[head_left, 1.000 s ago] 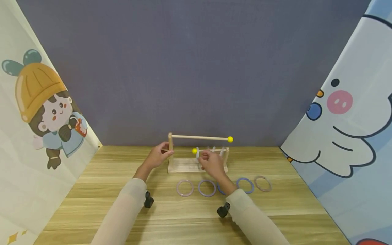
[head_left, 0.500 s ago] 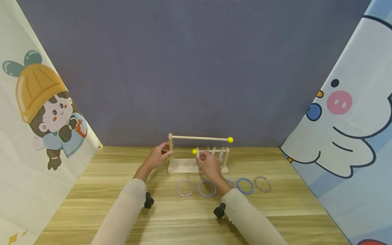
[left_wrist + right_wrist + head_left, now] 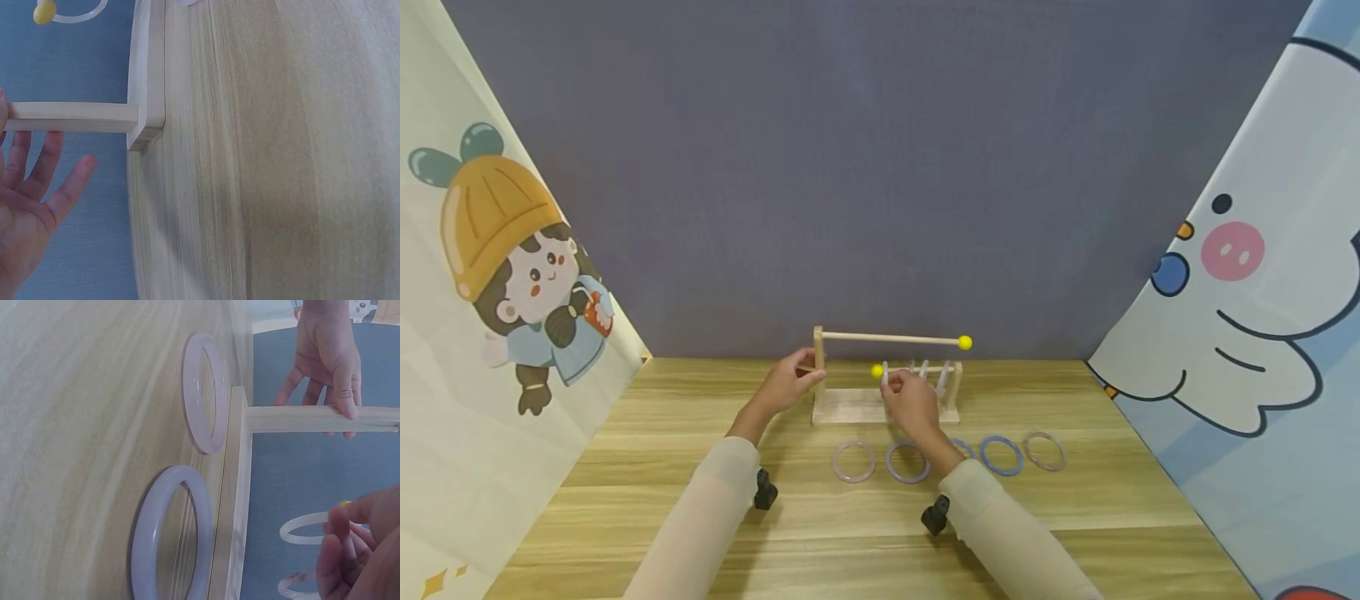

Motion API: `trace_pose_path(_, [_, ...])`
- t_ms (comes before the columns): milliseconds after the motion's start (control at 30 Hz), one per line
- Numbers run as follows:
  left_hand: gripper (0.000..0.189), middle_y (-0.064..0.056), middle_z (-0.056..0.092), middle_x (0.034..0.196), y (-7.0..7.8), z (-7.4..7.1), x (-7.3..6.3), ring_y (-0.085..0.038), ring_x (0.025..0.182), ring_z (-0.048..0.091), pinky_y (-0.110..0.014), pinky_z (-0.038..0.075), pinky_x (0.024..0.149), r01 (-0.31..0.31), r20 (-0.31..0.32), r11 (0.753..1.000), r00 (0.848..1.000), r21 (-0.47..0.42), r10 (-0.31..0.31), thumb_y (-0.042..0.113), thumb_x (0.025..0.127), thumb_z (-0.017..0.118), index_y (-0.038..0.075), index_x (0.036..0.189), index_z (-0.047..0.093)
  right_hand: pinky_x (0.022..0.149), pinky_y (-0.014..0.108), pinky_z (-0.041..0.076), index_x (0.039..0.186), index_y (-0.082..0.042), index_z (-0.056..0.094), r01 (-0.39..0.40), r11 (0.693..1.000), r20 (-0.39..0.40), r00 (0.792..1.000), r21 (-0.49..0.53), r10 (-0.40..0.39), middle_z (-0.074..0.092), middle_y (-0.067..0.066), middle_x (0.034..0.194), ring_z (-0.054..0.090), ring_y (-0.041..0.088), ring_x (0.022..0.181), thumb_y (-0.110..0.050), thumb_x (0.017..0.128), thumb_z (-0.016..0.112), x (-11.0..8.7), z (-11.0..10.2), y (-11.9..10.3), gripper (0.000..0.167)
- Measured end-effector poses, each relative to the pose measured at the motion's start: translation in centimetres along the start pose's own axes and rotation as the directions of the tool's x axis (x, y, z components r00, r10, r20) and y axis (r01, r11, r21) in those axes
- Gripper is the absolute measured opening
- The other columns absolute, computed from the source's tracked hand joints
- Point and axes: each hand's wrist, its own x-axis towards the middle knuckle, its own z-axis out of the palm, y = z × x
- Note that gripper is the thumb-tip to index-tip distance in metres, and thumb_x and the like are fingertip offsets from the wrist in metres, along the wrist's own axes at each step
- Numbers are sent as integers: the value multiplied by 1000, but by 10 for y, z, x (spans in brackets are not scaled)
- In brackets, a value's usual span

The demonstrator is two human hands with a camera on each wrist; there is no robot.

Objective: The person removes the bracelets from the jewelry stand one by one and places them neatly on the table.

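A wooden bangle stand (image 3: 850, 406) has two rods ending in yellow balls, the upper rod (image 3: 891, 337) and a lower one. My left hand (image 3: 786, 385) grips its left post (image 3: 69, 117), thumb in front and fingers behind. My right hand (image 3: 913, 404) pinches a white bangle (image 3: 300, 540) that hangs on the lower rod close to its yellow ball (image 3: 877, 372). Further right on that rod hang more bangles, among them a whitish bangle (image 3: 943, 379). The right hand hides part of the lower rod and base.
In front of the stand lie a pink bangle (image 3: 853, 480), a lilac bangle (image 3: 907, 480), a blue bangle (image 3: 1002, 472) and a pale pinkish bangle (image 3: 1045, 467). Another blue bangle (image 3: 962, 447) is partly behind the right forearm. A dark grey wall (image 3: 880, 183) stands behind the table.
My right wrist and forearm have swung slightly left while the fingers stay at the white bangle near the ball. My left hand has kept its hold on the post.
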Motion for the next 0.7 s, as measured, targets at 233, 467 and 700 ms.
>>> trace_pose_path(233, [37,-17,68,122,-1,-1,0,-36,109,69,-46,60,89,2,7,1000,1000,3,-2,19,100,67,3,132,59,57,25,58,102,-9,76,-10,999,-5,1000,31,10,80,5,89,73,15,64,-18,91,72,0,-1,-2,15])
trace_pose_path(467, [36,-15,69,122,-1,-1,0,-35,108,69,-45,60,89,9,4,1000,1000,1,-9,23,100,68,7,131,61,54,23,55,104,-9,75,-55,995,15,998,87,53,80,4,89,67,8,54,-18,91,72,3,-3,-4,16])
trace_pose_path(700, [37,-13,69,123,0,-2,0,-33,110,69,-44,60,89,36,19,999,999,-2,-36,28,100,68,11,132,61,53,23,56,104,-9,75,-38,995,-19,999,91,40,80,5,90,68,8,53,-18,90,74,6,-7,-7,16])
